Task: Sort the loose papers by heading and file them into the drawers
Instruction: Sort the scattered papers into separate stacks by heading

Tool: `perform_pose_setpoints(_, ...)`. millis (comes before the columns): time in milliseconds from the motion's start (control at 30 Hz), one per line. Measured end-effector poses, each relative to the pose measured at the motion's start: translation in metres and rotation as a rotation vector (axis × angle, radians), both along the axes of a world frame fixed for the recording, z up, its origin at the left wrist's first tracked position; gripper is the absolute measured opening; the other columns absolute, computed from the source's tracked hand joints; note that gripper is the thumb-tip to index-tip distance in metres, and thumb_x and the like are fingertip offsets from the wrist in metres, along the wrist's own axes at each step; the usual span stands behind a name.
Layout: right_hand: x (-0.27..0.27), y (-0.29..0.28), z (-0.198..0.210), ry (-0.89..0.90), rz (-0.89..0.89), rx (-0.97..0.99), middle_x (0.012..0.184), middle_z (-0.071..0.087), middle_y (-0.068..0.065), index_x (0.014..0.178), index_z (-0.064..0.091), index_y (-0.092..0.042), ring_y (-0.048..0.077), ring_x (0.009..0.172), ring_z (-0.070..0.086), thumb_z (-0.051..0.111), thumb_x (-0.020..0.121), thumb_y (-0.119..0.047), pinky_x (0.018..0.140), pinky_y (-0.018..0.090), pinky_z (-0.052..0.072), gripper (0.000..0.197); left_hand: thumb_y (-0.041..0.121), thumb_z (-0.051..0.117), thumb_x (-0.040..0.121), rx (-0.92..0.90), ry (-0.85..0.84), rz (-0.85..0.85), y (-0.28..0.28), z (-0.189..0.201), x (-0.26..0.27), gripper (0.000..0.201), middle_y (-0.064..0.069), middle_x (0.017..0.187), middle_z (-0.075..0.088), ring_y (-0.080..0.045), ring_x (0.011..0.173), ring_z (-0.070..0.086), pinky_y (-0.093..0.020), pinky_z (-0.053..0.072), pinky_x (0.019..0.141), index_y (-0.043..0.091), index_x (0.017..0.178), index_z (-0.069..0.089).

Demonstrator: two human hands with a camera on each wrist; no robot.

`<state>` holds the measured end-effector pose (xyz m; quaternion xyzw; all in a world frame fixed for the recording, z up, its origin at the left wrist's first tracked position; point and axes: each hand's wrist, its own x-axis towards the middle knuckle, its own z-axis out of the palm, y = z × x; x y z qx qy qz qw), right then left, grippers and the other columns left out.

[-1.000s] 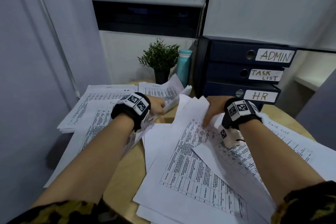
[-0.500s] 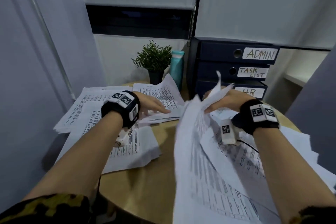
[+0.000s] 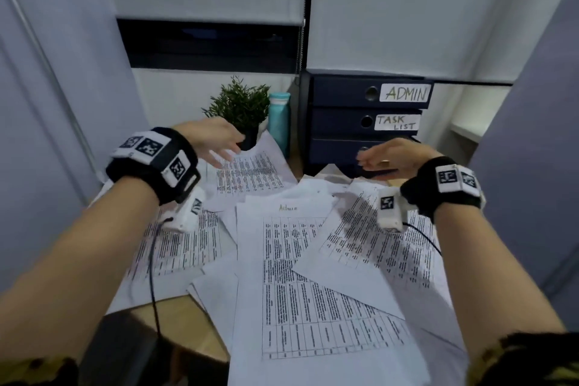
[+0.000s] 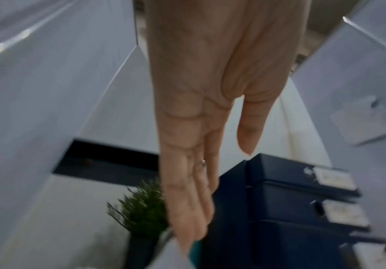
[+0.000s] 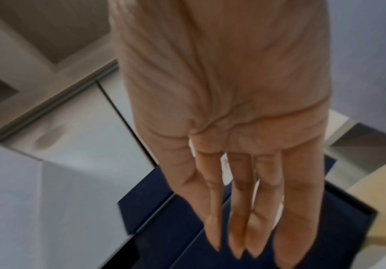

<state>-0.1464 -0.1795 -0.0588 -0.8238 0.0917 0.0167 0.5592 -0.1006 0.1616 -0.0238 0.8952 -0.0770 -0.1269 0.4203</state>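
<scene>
Loose printed sheets cover the round wooden table (image 3: pixel 175 320); the top middle sheet (image 3: pixel 300 279) is headed "Admin". A dark blue drawer unit (image 3: pixel 341 122) stands at the back right, its drawers labelled ADMIN (image 3: pixel 405 93) and TASK LIST (image 3: pixel 396 122); the bottom drawer's label is hidden by my right hand. My left hand (image 3: pixel 219 142) hovers open above the far-left papers (image 3: pixel 250 172), fingers straight (image 4: pixel 187 209). In front of the bottom drawer my right hand (image 3: pixel 385 157) hangs in the air with straight fingers (image 5: pixel 240 227), holding nothing.
A small potted plant (image 3: pixel 239 106) and a teal bottle (image 3: pixel 279 121) stand at the back, left of the drawers (image 4: pixel 279 209). Grey partition walls close in on both sides. Papers overhang the table's near edge.
My right hand has let go of the lifted bundle, which now lies flat on the table. Both hands have risen and moved toward the back, empty.
</scene>
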Motion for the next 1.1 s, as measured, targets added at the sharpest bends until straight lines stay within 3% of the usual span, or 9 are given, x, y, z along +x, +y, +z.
perform_pose_setpoints(233, 0.002, -0.041, -0.036, 0.256, -0.182, -0.413, 0.126, 0.061, 0.008, 0.121, 0.063, -0.004, 0.026, 0.119, 0.056, 0.066, 0.089, -0.018, 0.098, 0.035, 0.046, 0.035, 0.028, 0.052, 0.097, 0.037, 0.233, -0.028, -0.055, -0.037, -0.012, 0.035, -0.017, 0.104, 0.057, -0.027, 0.076, 0.057, -0.05, 0.049, 0.09, 0.002, 0.12, 0.053)
perform_pose_setpoints(400, 0.0, -0.055, -0.043, 0.426, -0.196, -0.605, 0.13, 0.056, 0.01, 0.115, 0.065, -0.007, 0.025, 0.099, 0.06, 0.079, 0.078, -0.018, 0.074, 0.03, 0.045, 0.042, 0.03, 0.055, 0.096, 0.428, 0.184, -0.064, -0.056, -0.048, -0.015, 0.051, -0.019, 0.137, 0.051, -0.029, 0.127, 0.051, -0.037, 0.042, 0.103, -0.006, 0.132, 0.048)
perform_pose_setpoints(533, -0.013, -0.058, -0.043, 0.448, -0.176, -0.632, 0.097, 0.069, 0.01, 0.068, 0.069, -0.012, 0.022, 0.072, 0.064, 0.09, 0.061, -0.016, 0.058, 0.026, 0.047, 0.022, 0.016, 0.072, 0.085, 0.424, 0.276, -0.129, -0.049, -0.052, -0.006, 0.037, -0.015, 0.097, 0.065, -0.024, 0.071, 0.063, -0.037, 0.055, 0.082, -0.001, 0.112, 0.054)
perform_pose_setpoints(633, -0.014, -0.044, -0.036, 0.394, -0.126, -0.699, 0.1, 0.069, 0.004, 0.084, 0.067, -0.017, 0.02, 0.078, 0.062, 0.09, 0.061, -0.032, 0.065, 0.027, 0.048, 0.036, 0.015, 0.077, 0.078, 0.468, 0.184, -0.245, -0.043, -0.05, -0.008, 0.025, -0.01, 0.083, 0.062, -0.019, 0.071, 0.057, -0.024, 0.049, 0.066, 0.003, 0.097, 0.066)
perform_pose_setpoints(733, -0.009, -0.021, -0.029, 0.301, 0.128, -0.921, 0.142, 0.049, -0.001, 0.133, 0.054, -0.025, 0.022, 0.126, 0.048, 0.08, 0.064, -0.057, 0.104, 0.041, 0.041, 0.08, 0.014, 0.079, 0.076, 0.356, 0.155, -0.31, -0.045, -0.052, -0.012, 0.017, -0.011, 0.085, 0.068, -0.017, 0.071, 0.057, -0.02, 0.049, 0.057, 0.005, 0.089, 0.074)
perform_pose_setpoints(800, -0.007, -0.004, -0.026, 0.173, 0.34, -0.758, 0.15, 0.038, -0.011, 0.137, 0.042, -0.047, 0.015, 0.139, 0.034, 0.08, 0.055, -0.066, 0.113, 0.044, 0.031, 0.092, 0.021, 0.079, 0.077, 0.25, 0.051, -0.276, -0.051, -0.048, -0.016, 0.016, -0.004, 0.081, 0.065, -0.01, 0.064, 0.054, -0.02, 0.048, 0.053, 0.011, 0.089, 0.076)
perform_pose_setpoints(867, -0.011, 0.016, -0.022, 0.041, 0.476, -0.618, 0.144, 0.043, -0.018, 0.128, 0.045, -0.055, 0.008, 0.136, 0.037, 0.085, 0.055, -0.058, 0.113, 0.04, 0.031, 0.083, 0.027, 0.078, 0.077, 0.195, 0.047, -0.285, -0.057, -0.039, -0.024, 0.023, 0.0, 0.091, 0.067, -0.012, 0.068, 0.059, -0.026, 0.055, 0.059, 0.022, 0.099, 0.075)
perform_pose_setpoints(967, -0.009, 0.043, -0.023, 0.001, 0.599, -0.571, 0.138, 0.05, -0.011, 0.13, 0.055, -0.033, 0.007, 0.13, 0.045, 0.079, 0.078, -0.02, 0.11, 0.032, 0.037, 0.059, 0.014, 0.083, 0.071, 0.316, 0.141, -0.399, -0.055, -0.037, -0.033, 0.07, -0.005, 0.133, 0.051, -0.029, 0.089, 0.069, -0.043, 0.058, 0.081, 0.029, 0.133, 0.054)
perform_pose_setpoints(1100, 0.0, 0.068, -0.029, 0.246, 0.709, -0.666, 0.132, 0.053, -0.007, 0.137, 0.044, -0.032, 0.015, 0.131, 0.047, 0.076, 0.081, -0.012, 0.108, 0.041, 0.041, 0.067, -0.011, 0.076, 0.071, 0.245, 0.182, -0.343, -0.035, -0.046, -0.039, 0.087, -0.017, 0.128, 0.05, -0.031, 0.082, 0.069, -0.032, 0.06, 0.062, 0.022, 0.14, 0.036)
